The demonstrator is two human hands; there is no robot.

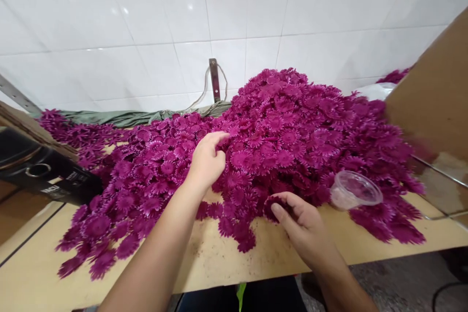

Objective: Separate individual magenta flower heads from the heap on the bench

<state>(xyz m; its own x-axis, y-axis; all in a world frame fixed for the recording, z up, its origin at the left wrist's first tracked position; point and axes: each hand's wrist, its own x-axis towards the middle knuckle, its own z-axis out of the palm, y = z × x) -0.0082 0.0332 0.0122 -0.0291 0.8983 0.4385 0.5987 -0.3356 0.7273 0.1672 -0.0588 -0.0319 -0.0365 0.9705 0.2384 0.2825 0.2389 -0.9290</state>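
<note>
A large heap of magenta fabric flower heads [285, 126] covers the wooden table [226, 258]. My left hand [206, 161] reaches into the middle of the heap, its fingers curled and pinching at a flower. My right hand [300, 219] rests near the table's front edge with thumb and fingers closed on a small stack of magenta flower heads [272, 204]. A clear plastic cup [354, 189] lies on its side on the flowers just right of my right hand.
A black box with a metal ring [44, 175] sits at the left edge. A brown cardboard panel [435, 87] stands at the right. Green cloth [135, 117] lies along the white tiled wall behind. Bare tabletop shows at the front left.
</note>
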